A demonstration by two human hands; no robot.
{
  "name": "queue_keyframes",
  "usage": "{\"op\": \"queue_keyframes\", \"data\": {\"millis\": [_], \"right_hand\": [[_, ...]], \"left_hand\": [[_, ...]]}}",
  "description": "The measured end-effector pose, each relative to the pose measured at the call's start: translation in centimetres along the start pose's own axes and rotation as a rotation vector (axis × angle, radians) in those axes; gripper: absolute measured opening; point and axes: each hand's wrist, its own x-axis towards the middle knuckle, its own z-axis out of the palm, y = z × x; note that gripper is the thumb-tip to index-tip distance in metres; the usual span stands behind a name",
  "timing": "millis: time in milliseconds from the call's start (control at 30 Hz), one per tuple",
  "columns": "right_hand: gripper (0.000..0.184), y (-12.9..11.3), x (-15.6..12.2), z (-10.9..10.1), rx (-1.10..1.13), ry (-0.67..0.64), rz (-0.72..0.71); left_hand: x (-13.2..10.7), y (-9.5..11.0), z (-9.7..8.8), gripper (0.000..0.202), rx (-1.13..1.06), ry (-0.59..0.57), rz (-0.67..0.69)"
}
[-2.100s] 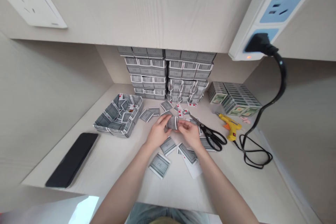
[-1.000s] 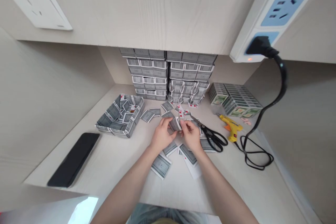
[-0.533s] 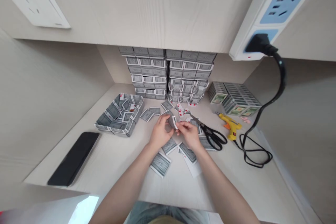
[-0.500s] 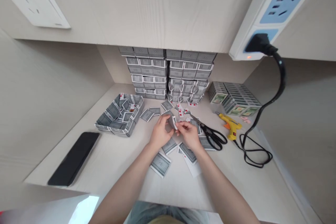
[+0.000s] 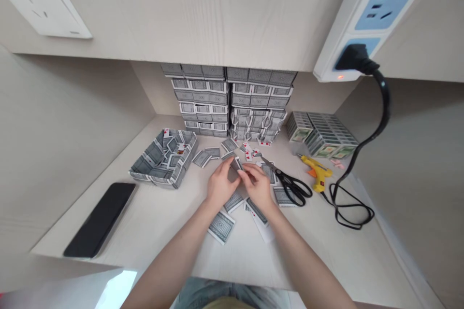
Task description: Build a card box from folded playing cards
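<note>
My left hand and my right hand meet over the middle of the desk, fingers pinched together on a folded grey-backed playing card. Only a small corner of the card shows between the fingertips. Several loose grey-backed cards lie flat on the desk under and around my wrists. More card pieces with red marks lie just beyond my hands.
An open tray made of cards sits to the left, a black phone nearer the left edge. Stacked card boxes stand at the back. Black scissors, a yellow glue gun, its black cable and card decks lie right.
My hands have drawn closer together and the card between them is folded smaller, now mostly hidden by my fingers. Everything else on the desk stays put.
</note>
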Motion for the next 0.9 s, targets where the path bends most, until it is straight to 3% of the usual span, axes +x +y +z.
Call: {"op": "queue_keyframes", "data": {"millis": [167, 300, 533, 900], "right_hand": [[0.019, 0.5, 0.0, 0.0, 0.009, 0.005, 0.035], [0.019, 1.1, 0.2, -0.4, -0.003, 0.059, 0.123], [0.020, 0.6, 0.1, -0.4, 0.044, 0.008, 0.138], [0.020, 0.6, -0.2, -0.5, -0.024, -0.017, 0.022]], "left_hand": [[0.2, -0.3, -0.2, 0.050, -0.037, 0.031, 0.013], [0.8, -0.1, -0.3, 0.027, -0.257, 0.081, 0.040], [1.1, 0.6, -0.2, 0.019, -0.648, 0.201, -0.238], [1.4, 0.5, -0.8, 0.013, -0.584, 0.147, -0.234]]}}
